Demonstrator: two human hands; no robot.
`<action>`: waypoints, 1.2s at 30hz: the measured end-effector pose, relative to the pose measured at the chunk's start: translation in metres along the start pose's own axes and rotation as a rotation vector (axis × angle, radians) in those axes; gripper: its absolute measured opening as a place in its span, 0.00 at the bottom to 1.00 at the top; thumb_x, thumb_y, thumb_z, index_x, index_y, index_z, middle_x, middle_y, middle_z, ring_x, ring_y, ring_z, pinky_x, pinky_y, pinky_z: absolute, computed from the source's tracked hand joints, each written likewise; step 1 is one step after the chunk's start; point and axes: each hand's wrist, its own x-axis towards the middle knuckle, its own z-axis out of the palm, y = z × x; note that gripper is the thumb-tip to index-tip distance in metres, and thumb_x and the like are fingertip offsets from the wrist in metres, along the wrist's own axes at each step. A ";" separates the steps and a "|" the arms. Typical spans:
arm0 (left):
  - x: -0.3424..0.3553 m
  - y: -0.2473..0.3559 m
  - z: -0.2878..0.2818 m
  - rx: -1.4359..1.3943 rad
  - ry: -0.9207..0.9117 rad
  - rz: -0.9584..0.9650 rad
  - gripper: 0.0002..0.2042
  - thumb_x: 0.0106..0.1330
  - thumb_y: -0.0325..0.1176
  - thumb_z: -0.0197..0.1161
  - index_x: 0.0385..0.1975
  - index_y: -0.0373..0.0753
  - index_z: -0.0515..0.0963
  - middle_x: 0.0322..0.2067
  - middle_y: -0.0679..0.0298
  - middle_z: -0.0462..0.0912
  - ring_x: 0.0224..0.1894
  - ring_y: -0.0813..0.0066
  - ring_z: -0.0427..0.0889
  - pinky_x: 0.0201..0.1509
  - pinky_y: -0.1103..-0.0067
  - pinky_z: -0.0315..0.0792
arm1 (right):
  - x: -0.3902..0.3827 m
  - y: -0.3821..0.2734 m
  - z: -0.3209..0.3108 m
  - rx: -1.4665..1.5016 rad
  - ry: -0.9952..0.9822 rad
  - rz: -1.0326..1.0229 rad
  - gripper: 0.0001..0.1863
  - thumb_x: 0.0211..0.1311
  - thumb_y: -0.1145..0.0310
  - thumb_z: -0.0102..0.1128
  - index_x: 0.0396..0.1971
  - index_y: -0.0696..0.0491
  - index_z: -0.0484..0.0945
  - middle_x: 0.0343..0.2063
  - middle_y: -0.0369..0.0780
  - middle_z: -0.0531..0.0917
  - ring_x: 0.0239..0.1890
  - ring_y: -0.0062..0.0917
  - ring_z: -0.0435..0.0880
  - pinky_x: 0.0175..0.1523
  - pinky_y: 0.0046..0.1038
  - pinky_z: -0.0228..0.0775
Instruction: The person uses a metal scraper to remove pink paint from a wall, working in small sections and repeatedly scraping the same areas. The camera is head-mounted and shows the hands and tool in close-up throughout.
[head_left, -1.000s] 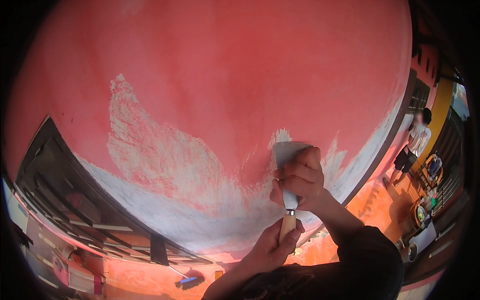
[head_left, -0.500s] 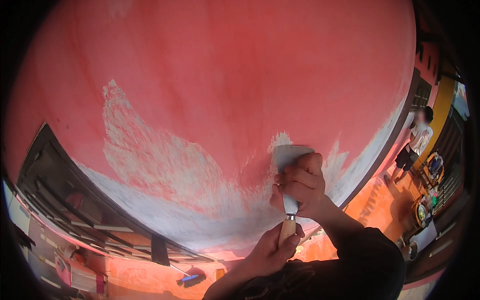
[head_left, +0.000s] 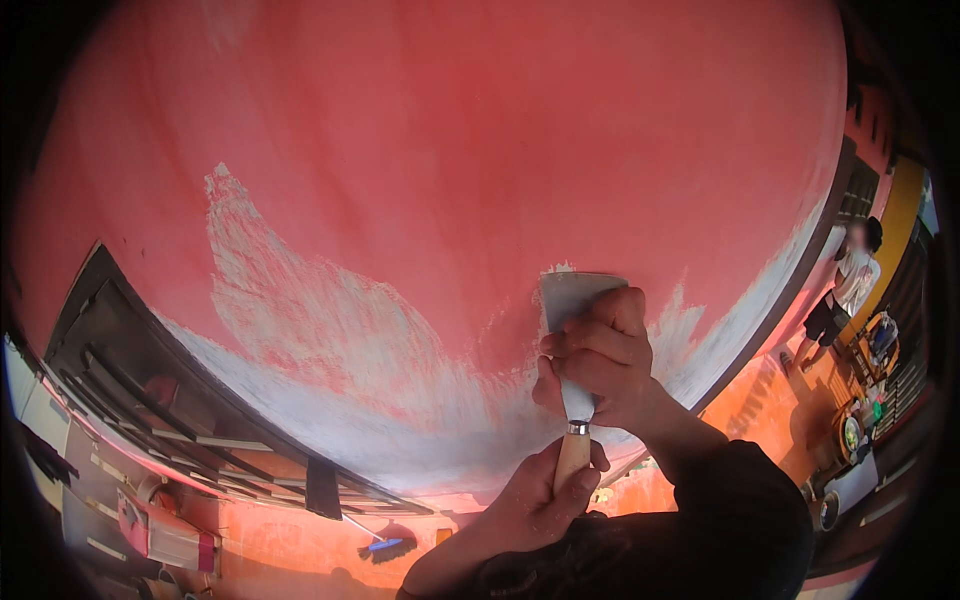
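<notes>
A scraper (head_left: 574,306) with a broad metal blade and a wooden handle lies against a pink-red wall (head_left: 420,150). Wrapped round the wooden handle is my left hand (head_left: 556,490). My right hand (head_left: 604,356) grips the metal part higher up, fingers pressed on the blade. The blade's wide edge points up and touches the paint beside a small pale patch. To the left spreads a large scraped whitish patch (head_left: 310,320), and a smaller one (head_left: 680,325) shows at the right. Part of the blade is hidden behind my right hand.
A dark barred window frame (head_left: 150,370) runs along the lower left. Below it a broom (head_left: 388,549) with a blue head rests on the orange floor (head_left: 290,545). At the far right a person (head_left: 848,285) stands near a small wooden stand with baskets (head_left: 860,410).
The scraper and both my hands have moved slightly up the wall, and the blade now covers more of the small pale patch. The view has shifted a little.
</notes>
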 end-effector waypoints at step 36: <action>-0.005 -0.019 -0.007 -0.059 0.002 0.038 0.16 0.78 0.43 0.51 0.47 0.32 0.71 0.17 0.74 0.66 0.19 0.87 0.62 0.25 0.85 0.57 | -0.003 -0.005 -0.003 -0.048 -0.050 -0.012 0.12 0.33 0.73 0.70 0.17 0.45 0.74 0.24 0.25 0.76 0.30 0.23 0.69 0.45 0.31 0.57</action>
